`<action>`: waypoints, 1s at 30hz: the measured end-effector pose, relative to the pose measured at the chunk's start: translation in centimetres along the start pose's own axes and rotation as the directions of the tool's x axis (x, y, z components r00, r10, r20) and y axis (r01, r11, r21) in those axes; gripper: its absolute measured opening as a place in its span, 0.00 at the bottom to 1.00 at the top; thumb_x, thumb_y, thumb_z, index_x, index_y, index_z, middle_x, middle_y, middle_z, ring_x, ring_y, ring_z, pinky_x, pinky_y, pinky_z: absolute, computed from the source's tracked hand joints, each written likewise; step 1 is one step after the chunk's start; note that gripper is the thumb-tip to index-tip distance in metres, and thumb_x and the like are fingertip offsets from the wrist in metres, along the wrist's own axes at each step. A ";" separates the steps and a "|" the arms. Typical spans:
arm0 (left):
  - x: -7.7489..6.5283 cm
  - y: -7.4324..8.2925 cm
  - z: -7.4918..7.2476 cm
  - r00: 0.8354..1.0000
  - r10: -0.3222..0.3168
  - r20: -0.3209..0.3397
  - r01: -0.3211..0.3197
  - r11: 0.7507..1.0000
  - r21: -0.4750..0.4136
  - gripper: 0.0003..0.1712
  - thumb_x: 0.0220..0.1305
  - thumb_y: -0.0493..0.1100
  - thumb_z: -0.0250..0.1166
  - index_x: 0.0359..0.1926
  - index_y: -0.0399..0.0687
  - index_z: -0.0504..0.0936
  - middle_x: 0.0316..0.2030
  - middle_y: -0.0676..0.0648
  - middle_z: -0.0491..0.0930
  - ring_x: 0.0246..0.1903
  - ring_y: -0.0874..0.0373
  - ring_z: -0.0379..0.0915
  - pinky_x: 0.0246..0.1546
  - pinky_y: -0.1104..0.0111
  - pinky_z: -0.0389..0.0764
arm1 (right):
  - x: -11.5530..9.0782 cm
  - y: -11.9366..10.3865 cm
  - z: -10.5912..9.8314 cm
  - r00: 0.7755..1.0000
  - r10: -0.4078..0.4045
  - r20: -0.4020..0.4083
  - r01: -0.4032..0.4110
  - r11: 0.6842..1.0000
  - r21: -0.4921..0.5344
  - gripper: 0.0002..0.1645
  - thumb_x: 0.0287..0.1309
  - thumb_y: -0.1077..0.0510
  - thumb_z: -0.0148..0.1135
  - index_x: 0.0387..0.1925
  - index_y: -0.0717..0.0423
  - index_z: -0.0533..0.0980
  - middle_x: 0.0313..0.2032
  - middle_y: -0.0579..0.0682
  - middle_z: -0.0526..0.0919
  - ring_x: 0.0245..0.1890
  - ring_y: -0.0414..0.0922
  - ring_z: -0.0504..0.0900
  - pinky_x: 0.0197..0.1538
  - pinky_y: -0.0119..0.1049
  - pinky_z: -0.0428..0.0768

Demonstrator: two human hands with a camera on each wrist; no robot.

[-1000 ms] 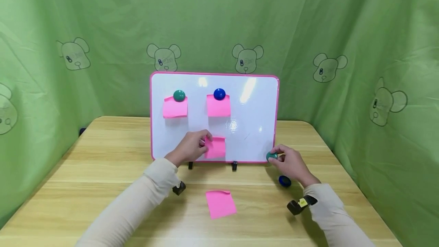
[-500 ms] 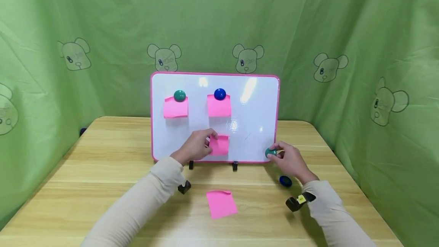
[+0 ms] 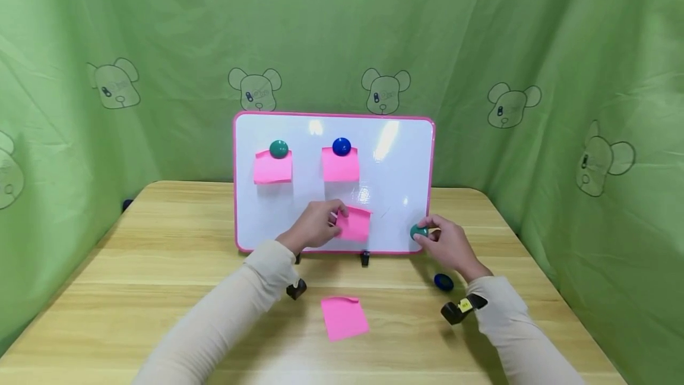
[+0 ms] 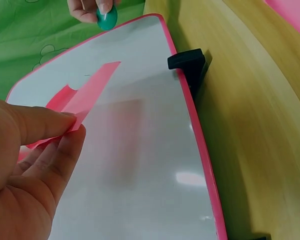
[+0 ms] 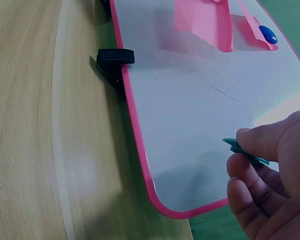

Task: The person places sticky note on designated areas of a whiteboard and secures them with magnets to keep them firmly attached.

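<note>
My left hand [image 3: 315, 224] pinches a pink sticky note [image 3: 355, 224] by its left edge, in front of the whiteboard [image 3: 398, 186]. In the left wrist view that note [image 4: 92, 95] stands off the board, its shadow falling below. Near the board's lower right corner, my right hand [image 3: 449, 244] holds a round green magnet [image 3: 419, 232] between thumb and fingers. The right wrist view has this magnet [image 5: 245, 151] edge-on, apart from the board. Higher up hang two pink notes, one [image 3: 273, 170] under a green magnet [image 3: 279, 149], the other [image 3: 341, 167] under a blue magnet [image 3: 341, 147].
A loose pink note [image 3: 344, 318] lies on the wooden table [image 3: 117, 290] in front of the board. A blue magnet [image 3: 443, 282] lies below the right hand. Black feet [image 3: 365, 258] support the board. Green curtain [image 3: 331, 28] surrounds the table.
The left hand has shifted right along the board with its pink note, which now tilts slightly. The right hand has moved a little left and up with the green magnet.
</note>
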State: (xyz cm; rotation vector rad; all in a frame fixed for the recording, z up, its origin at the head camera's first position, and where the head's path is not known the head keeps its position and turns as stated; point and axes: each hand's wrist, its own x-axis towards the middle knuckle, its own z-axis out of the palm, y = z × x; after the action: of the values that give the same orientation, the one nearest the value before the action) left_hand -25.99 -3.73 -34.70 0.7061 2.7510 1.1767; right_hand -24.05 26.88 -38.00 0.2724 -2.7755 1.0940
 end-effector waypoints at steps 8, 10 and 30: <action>1.1 0.6 0.5 1.000 -0.009 0.007 0.009 1.000 -0.006 0.19 0.58 0.30 0.66 0.50 0.46 0.78 0.41 0.48 0.80 0.39 0.57 0.78 0.35 0.72 0.81 | 0.3 -0.1 -0.1 0.999 -0.019 -0.040 0.019 1.000 0.000 0.12 0.59 0.60 0.66 0.43 0.61 0.75 0.36 0.56 0.77 0.28 0.47 0.72 0.26 0.31 0.73; 1.3 0.8 0.7 1.000 0.001 0.006 -0.001 1.000 -0.004 0.20 0.58 0.30 0.66 0.51 0.45 0.78 0.43 0.48 0.79 0.39 0.57 0.78 0.35 0.73 0.81 | 0.4 -0.2 -0.1 0.998 -0.029 -0.053 0.029 1.000 0.006 0.12 0.59 0.61 0.66 0.43 0.62 0.75 0.38 0.57 0.77 0.28 0.47 0.73 0.25 0.31 0.73; 2.8 3.0 1.5 1.000 -0.004 -0.001 0.004 1.000 0.014 0.31 0.59 0.30 0.66 0.63 0.46 0.72 0.53 0.48 0.74 0.41 0.57 0.76 0.35 0.74 0.80 | 1.4 -1.4 0.2 0.983 -0.056 -0.177 0.069 0.995 0.067 0.18 0.57 0.63 0.68 0.47 0.66 0.74 0.43 0.64 0.80 0.37 0.51 0.80 0.33 0.24 0.78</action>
State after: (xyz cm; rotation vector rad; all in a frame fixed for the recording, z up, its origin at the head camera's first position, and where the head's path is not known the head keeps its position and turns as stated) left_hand -26.94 0.29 -33.35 0.7017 2.7628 1.1584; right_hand -25.12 25.59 -36.94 0.2560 -2.5597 1.1467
